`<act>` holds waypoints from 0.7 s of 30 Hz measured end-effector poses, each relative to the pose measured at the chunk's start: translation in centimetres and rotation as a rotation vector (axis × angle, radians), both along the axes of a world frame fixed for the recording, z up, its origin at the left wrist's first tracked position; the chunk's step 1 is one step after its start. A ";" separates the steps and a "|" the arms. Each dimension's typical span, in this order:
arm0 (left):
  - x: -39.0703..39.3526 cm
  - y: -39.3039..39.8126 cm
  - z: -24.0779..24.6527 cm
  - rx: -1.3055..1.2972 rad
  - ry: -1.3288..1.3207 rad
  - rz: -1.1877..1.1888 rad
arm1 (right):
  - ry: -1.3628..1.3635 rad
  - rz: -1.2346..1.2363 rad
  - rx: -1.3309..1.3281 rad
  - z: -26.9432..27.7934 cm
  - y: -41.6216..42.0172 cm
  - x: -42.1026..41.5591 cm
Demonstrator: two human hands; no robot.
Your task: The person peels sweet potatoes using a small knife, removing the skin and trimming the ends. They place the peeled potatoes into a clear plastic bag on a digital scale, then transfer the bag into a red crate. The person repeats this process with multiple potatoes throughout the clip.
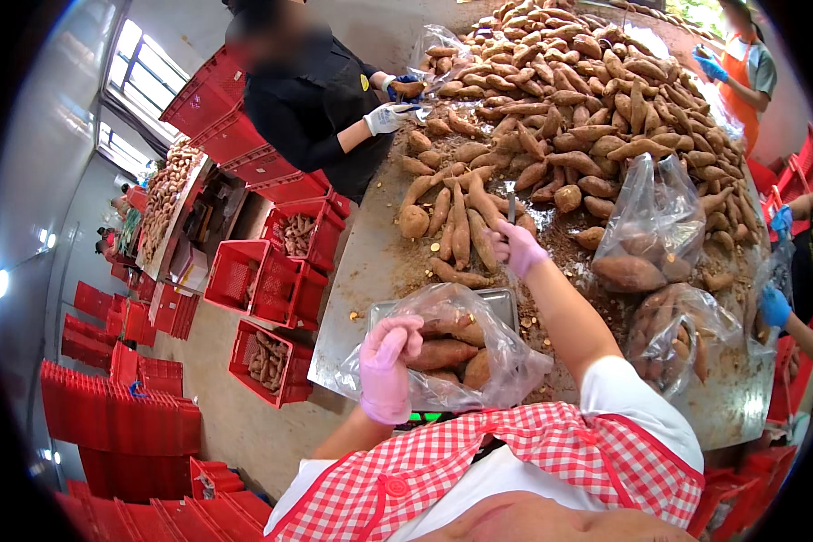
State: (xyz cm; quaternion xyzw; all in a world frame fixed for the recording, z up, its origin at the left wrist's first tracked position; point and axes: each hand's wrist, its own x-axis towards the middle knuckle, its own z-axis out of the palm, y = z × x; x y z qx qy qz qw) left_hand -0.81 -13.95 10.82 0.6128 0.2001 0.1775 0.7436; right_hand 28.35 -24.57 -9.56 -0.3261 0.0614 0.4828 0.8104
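Observation:
My right hand, in a pink glove, grips a small knife with its blade pointing away from me. Its fingers meet the near end of a long sweet potato; whether they also hold it is unclear. Gloved in pink too, my left hand has curled fingers at the left side of an opened clear plastic bag. I cannot tell if it pinches the plastic. Several sweet potatoes lie inside this bag, which rests on a metal tray over a scale with a lit green display.
A large heap of sweet potatoes covers the far table. Two filled clear bags stand to my right. A co-worker works across at left; other gloved people stand at right. Red crates line the floor at left.

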 end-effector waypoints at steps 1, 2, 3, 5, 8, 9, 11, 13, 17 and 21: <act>0.3 -0.4 0.5 -0.038 -0.001 0.029 | -0.112 -0.006 -0.013 3.0 -1.9 -2.6; 1.0 -0.8 0.8 -0.022 -0.027 -0.008 | -0.232 -0.023 -0.033 6.4 -4.4 -5.0; 1.9 -1.4 0.9 -0.008 -0.024 -0.055 | -0.347 -0.050 -0.030 8.5 -6.8 -7.3; 4.3 -3.2 1.6 -0.023 0.009 -0.126 | -0.516 -0.080 -0.063 11.4 -11.2 -11.1; 7.1 -7.5 2.1 -0.126 0.021 -0.292 | -0.716 -0.168 -0.200 13.5 -15.9 -15.4; 7.6 -8.4 1.5 -0.201 -0.009 -0.370 | -0.817 -0.234 -0.248 13.9 -16.4 -16.7; 8.5 -9.4 -0.6 -0.451 -0.039 -0.306 | -0.848 -0.323 -0.307 15.0 -17.6 -19.0; 8.7 -10.5 -1.7 -0.672 -0.039 -0.235 | -0.937 -0.546 -0.285 13.5 -18.4 -19.7; 7.7 -11.4 -2.2 -0.892 -0.004 -0.164 | -1.442 -0.832 -0.553 12.3 -19.1 -21.4; 6.4 -12.8 -2.7 -0.945 0.044 -0.160 | -1.463 -0.825 -0.655 14.3 -17.6 -22.8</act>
